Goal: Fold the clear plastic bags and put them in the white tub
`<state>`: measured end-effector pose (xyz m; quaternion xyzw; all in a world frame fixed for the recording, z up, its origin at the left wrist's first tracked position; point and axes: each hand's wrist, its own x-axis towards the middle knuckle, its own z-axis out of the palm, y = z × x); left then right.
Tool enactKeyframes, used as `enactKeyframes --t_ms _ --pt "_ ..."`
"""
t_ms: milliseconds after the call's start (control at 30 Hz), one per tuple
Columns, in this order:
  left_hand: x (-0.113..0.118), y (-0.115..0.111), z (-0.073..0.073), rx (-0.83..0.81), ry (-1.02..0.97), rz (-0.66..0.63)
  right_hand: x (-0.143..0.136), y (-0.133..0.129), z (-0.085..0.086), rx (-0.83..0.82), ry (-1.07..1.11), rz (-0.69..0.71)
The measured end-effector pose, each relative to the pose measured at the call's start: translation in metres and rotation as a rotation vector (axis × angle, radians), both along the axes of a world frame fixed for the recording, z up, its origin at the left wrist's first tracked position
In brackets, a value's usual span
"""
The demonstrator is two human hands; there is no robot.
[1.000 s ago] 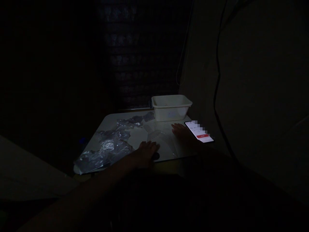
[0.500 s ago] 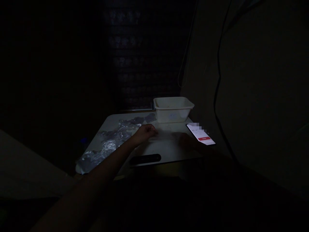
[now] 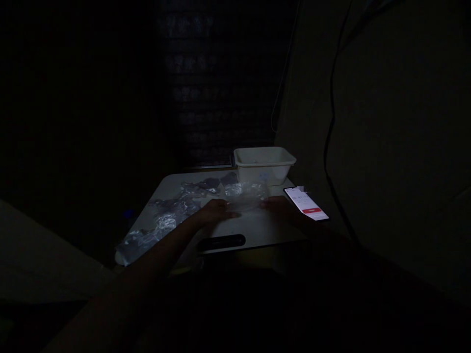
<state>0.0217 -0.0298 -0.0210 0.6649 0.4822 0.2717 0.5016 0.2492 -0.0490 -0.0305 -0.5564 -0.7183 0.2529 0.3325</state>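
Stretched between my hands over the white table point(image 3: 250, 230) is a clear plastic bag point(image 3: 248, 193), blurred by motion. My left hand point(image 3: 215, 211) pinches its left edge, while my right hand point(image 3: 275, 203) grips the right edge in deep shadow. More crumpled clear plastic bags point(image 3: 167, 218) lie along the table's left side, close to my left forearm. Behind the held bag stands a white plastic tub point(image 3: 263, 171); its inside is mostly too dark to make out.
A phone point(image 3: 307, 205) with a lit screen rests at the table's right edge. The table has a dark handle slot point(image 3: 222, 242) near its front. A dark cable point(image 3: 333, 117) hangs down the right wall. The room is very dim.
The clear bag now shows spread and raised between both hands. My left hand has shifted slightly left and down, and my right hand has come a little left.
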Motion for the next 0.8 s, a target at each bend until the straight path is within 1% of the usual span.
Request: enactKeyframes --t_ms 133,200,267,333,433,600,700,800 --pt "0.002 0.005 -0.017 0.04 0.013 0.118 0.001 0.006 -0.009 -0.114 0.211 0.054" --pt "0.004 0.009 -0.023 0.041 0.01 0.145 0.001 0.007 -0.013 -0.135 0.287 0.054" --pt "0.005 0.011 -0.027 0.035 0.013 0.149 0.0 0.008 -0.016 -0.149 0.294 0.046" --pt "0.006 0.01 -0.031 0.038 0.008 0.141 -0.002 0.009 -0.02 -0.141 0.229 0.041" --pt "0.007 0.008 -0.034 0.07 0.063 0.128 -0.002 0.012 -0.024 -0.072 0.048 0.036" --pt "0.009 0.009 -0.033 0.142 0.314 0.109 0.0 0.017 -0.027 0.048 -0.171 0.057" --pt "0.01 0.009 -0.03 0.21 0.455 0.136 -0.001 0.019 -0.028 0.137 -0.389 0.048" --pt "0.011 0.008 -0.027 0.243 0.555 0.153 -0.002 0.021 -0.026 0.167 -0.491 0.072"
